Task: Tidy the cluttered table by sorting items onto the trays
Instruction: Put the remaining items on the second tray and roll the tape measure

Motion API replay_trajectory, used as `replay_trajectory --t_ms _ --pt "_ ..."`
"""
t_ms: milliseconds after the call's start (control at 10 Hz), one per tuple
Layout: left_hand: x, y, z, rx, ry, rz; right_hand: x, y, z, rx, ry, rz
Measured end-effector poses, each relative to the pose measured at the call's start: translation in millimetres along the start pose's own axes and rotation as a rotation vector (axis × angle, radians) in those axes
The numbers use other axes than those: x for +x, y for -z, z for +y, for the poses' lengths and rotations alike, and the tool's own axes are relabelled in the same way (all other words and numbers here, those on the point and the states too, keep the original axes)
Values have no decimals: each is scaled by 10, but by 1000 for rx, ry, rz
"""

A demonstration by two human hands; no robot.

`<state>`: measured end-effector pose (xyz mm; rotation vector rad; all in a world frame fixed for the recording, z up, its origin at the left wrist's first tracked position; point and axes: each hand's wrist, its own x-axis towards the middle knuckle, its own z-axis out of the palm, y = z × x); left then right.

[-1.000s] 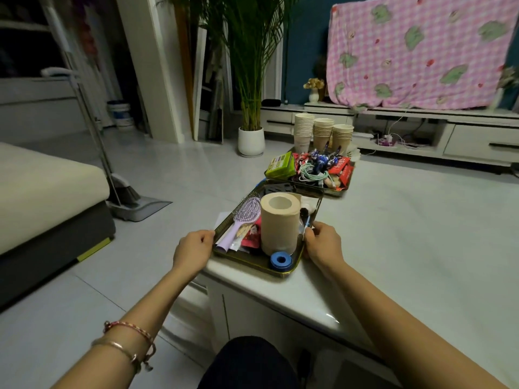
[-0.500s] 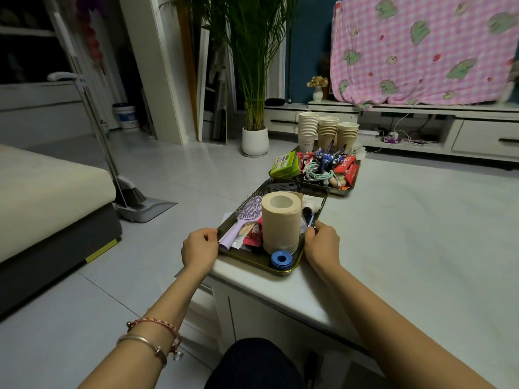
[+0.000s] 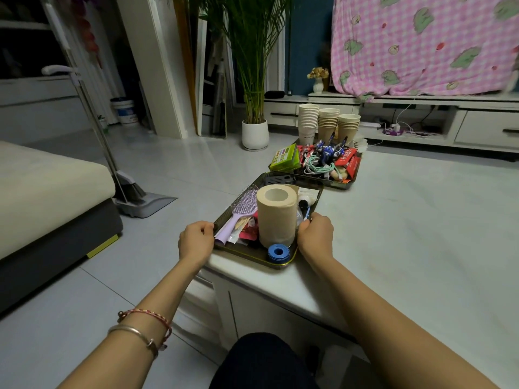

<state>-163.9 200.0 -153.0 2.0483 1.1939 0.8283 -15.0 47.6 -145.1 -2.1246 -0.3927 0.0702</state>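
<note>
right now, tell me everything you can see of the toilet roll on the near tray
The toilet roll is a fat, pale beige paper cylinder with a hollow core, seemingly nearly full. It stands upright on end in the near tray, core facing up. A blue tape roll lies at its base in front, a purple hairbrush to its left. The right hand grips the tray edge close beside it; whether it touches the roll is unclear.

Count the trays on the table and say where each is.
2. The near tray at the table's front corner, held by left hand and right hand; far tray just behind it, before the paper cups.
</note>
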Motion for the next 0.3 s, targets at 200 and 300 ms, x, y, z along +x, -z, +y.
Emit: replay_trajectory --t_ms 200,300 --pt "28 6 14 -17 56 -3 -3 90 -1 -3 39 -99" --pt "-33 47 25 -117 125 -9 -14 313 -23 187 -11 -168"
